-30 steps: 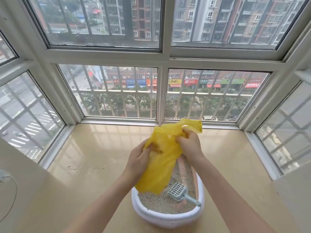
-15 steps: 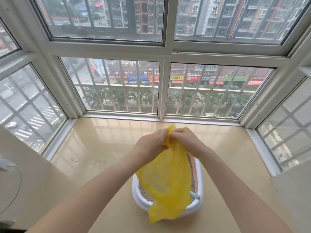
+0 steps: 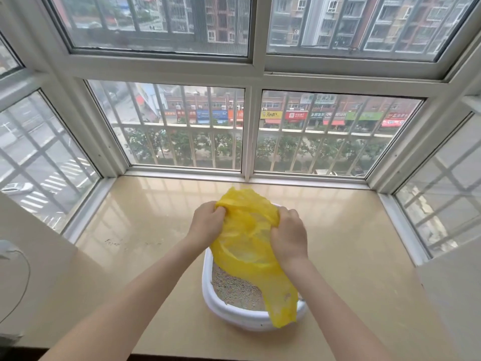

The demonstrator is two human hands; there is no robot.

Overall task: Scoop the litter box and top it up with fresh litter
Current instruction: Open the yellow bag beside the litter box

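A white oval litter box with pale grainy litter sits on the beige sill. Above it I hold a thin yellow plastic bag with its mouth spread wide. My left hand grips the bag's left rim and my right hand grips the right rim. The bag's lower end hangs over the box's right front edge. The bag hides the right half of the box, and the scoop cannot be seen.
The glossy beige bay-window sill is bounded by white window frames at the back and both sides. A few litter specks lie on the sill left of the box. A white cable curves at the far left.
My hands have moved apart, pulling the bunched bag's mouth open. The bag now hangs lower and to the right, covering the scoop that showed in the litter a second ago.
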